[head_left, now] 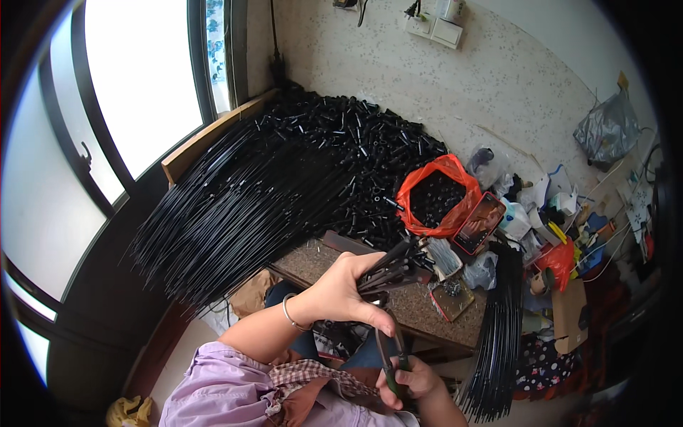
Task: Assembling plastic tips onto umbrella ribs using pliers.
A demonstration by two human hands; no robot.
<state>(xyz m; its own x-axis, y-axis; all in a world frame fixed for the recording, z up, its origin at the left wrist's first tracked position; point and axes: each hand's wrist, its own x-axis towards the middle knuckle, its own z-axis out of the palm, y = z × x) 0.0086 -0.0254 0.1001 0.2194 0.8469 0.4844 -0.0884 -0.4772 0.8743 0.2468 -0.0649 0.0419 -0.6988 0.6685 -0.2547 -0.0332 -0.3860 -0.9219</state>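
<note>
My left hand, a bangle on its wrist, is closed round a bunch of short black rods over the front of the table. The rods' far ends fan out to the right. Below it, my right hand grips the handles of a pair of pliers, dark with some green. The pliers point up toward the left thumb and the underside of the bunch; their jaws are mostly hidden there. Just beyond the left hand lies a flat dark bar on the speckled tabletop.
A large heap of long thin black rods covers the left, with short black tubes behind. Right of these are an orange bag of small black pieces, a phone and clutter. More long rods hang over the right edge.
</note>
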